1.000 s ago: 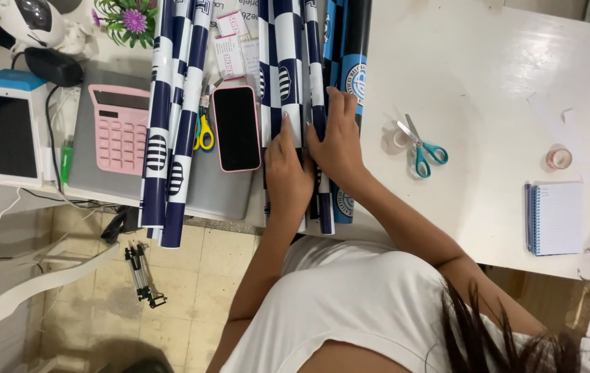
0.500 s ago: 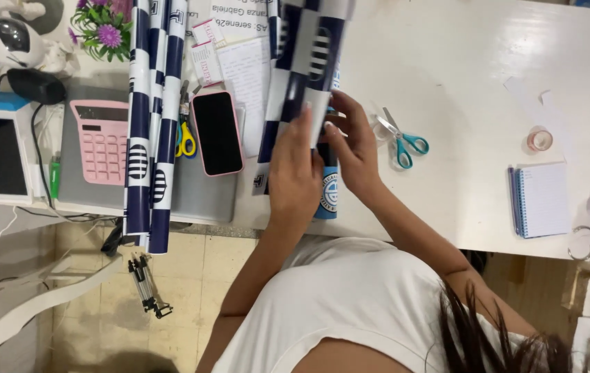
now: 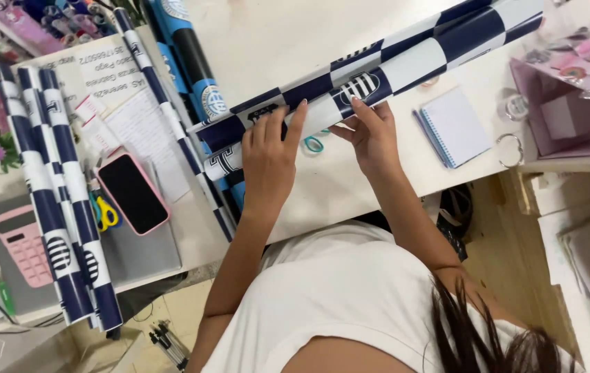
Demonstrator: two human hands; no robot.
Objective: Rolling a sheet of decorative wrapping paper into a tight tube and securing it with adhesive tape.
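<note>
Fingers [image 3: 278,128] of the left hand [image 3: 267,162] and right hand [image 3: 371,135] are pressed on a blue-and-white checked paper roll [image 3: 378,72], half rolled, at 12 o'clock on the table [image 3: 329,186]. More rolls [image 3: 60,228] are stacked at 9 o'clock.

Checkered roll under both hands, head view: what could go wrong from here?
1. The navy-and-white checkered roll lies over the teal-handled scissors; pressing down with the left hand or right hand could dent or crease it.
2. Its far end reaches toward the clear tape roll and spiral notebook; a swing might knock them.
3. The pink-cased phone sits beside the loose rolls that overhang the table edge; a slide could drag it.
</note>
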